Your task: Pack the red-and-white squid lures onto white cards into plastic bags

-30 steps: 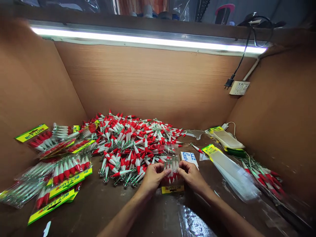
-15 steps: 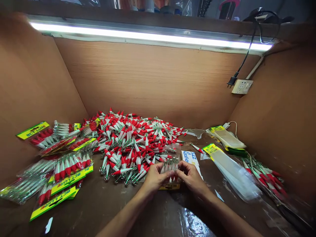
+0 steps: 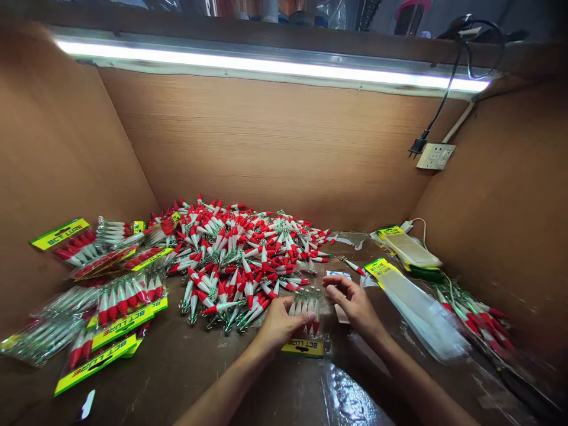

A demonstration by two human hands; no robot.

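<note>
A clear packet of red-and-white fishing lures (image 3: 314, 310) lies in front of me, its yellow header card (image 3: 310, 348) toward me. My left hand (image 3: 278, 326) grips the packet's left side, thumb across the lures. Just right of the packet, my right hand (image 3: 354, 303) is raised with its fingers apart, holding nothing. Beneath it a white paper slip (image 3: 342, 315) is partly hidden. A big heap of loose lures (image 3: 239, 254) spreads behind my left hand.
Filled lure packets (image 3: 128, 319) are stacked at the left. Unfilled clear bags with yellow headers (image 3: 421, 307) lie at the right, near more loose lures (image 3: 479, 322). A plug (image 3: 418, 145) hangs by a wall outlet (image 3: 435, 156). Clear tape (image 3: 346, 396) covers part of the table.
My right hand has let go of the packet and moved slightly right and up, its fingers opening. My left hand stays on the packet, and more of the header card shows.
</note>
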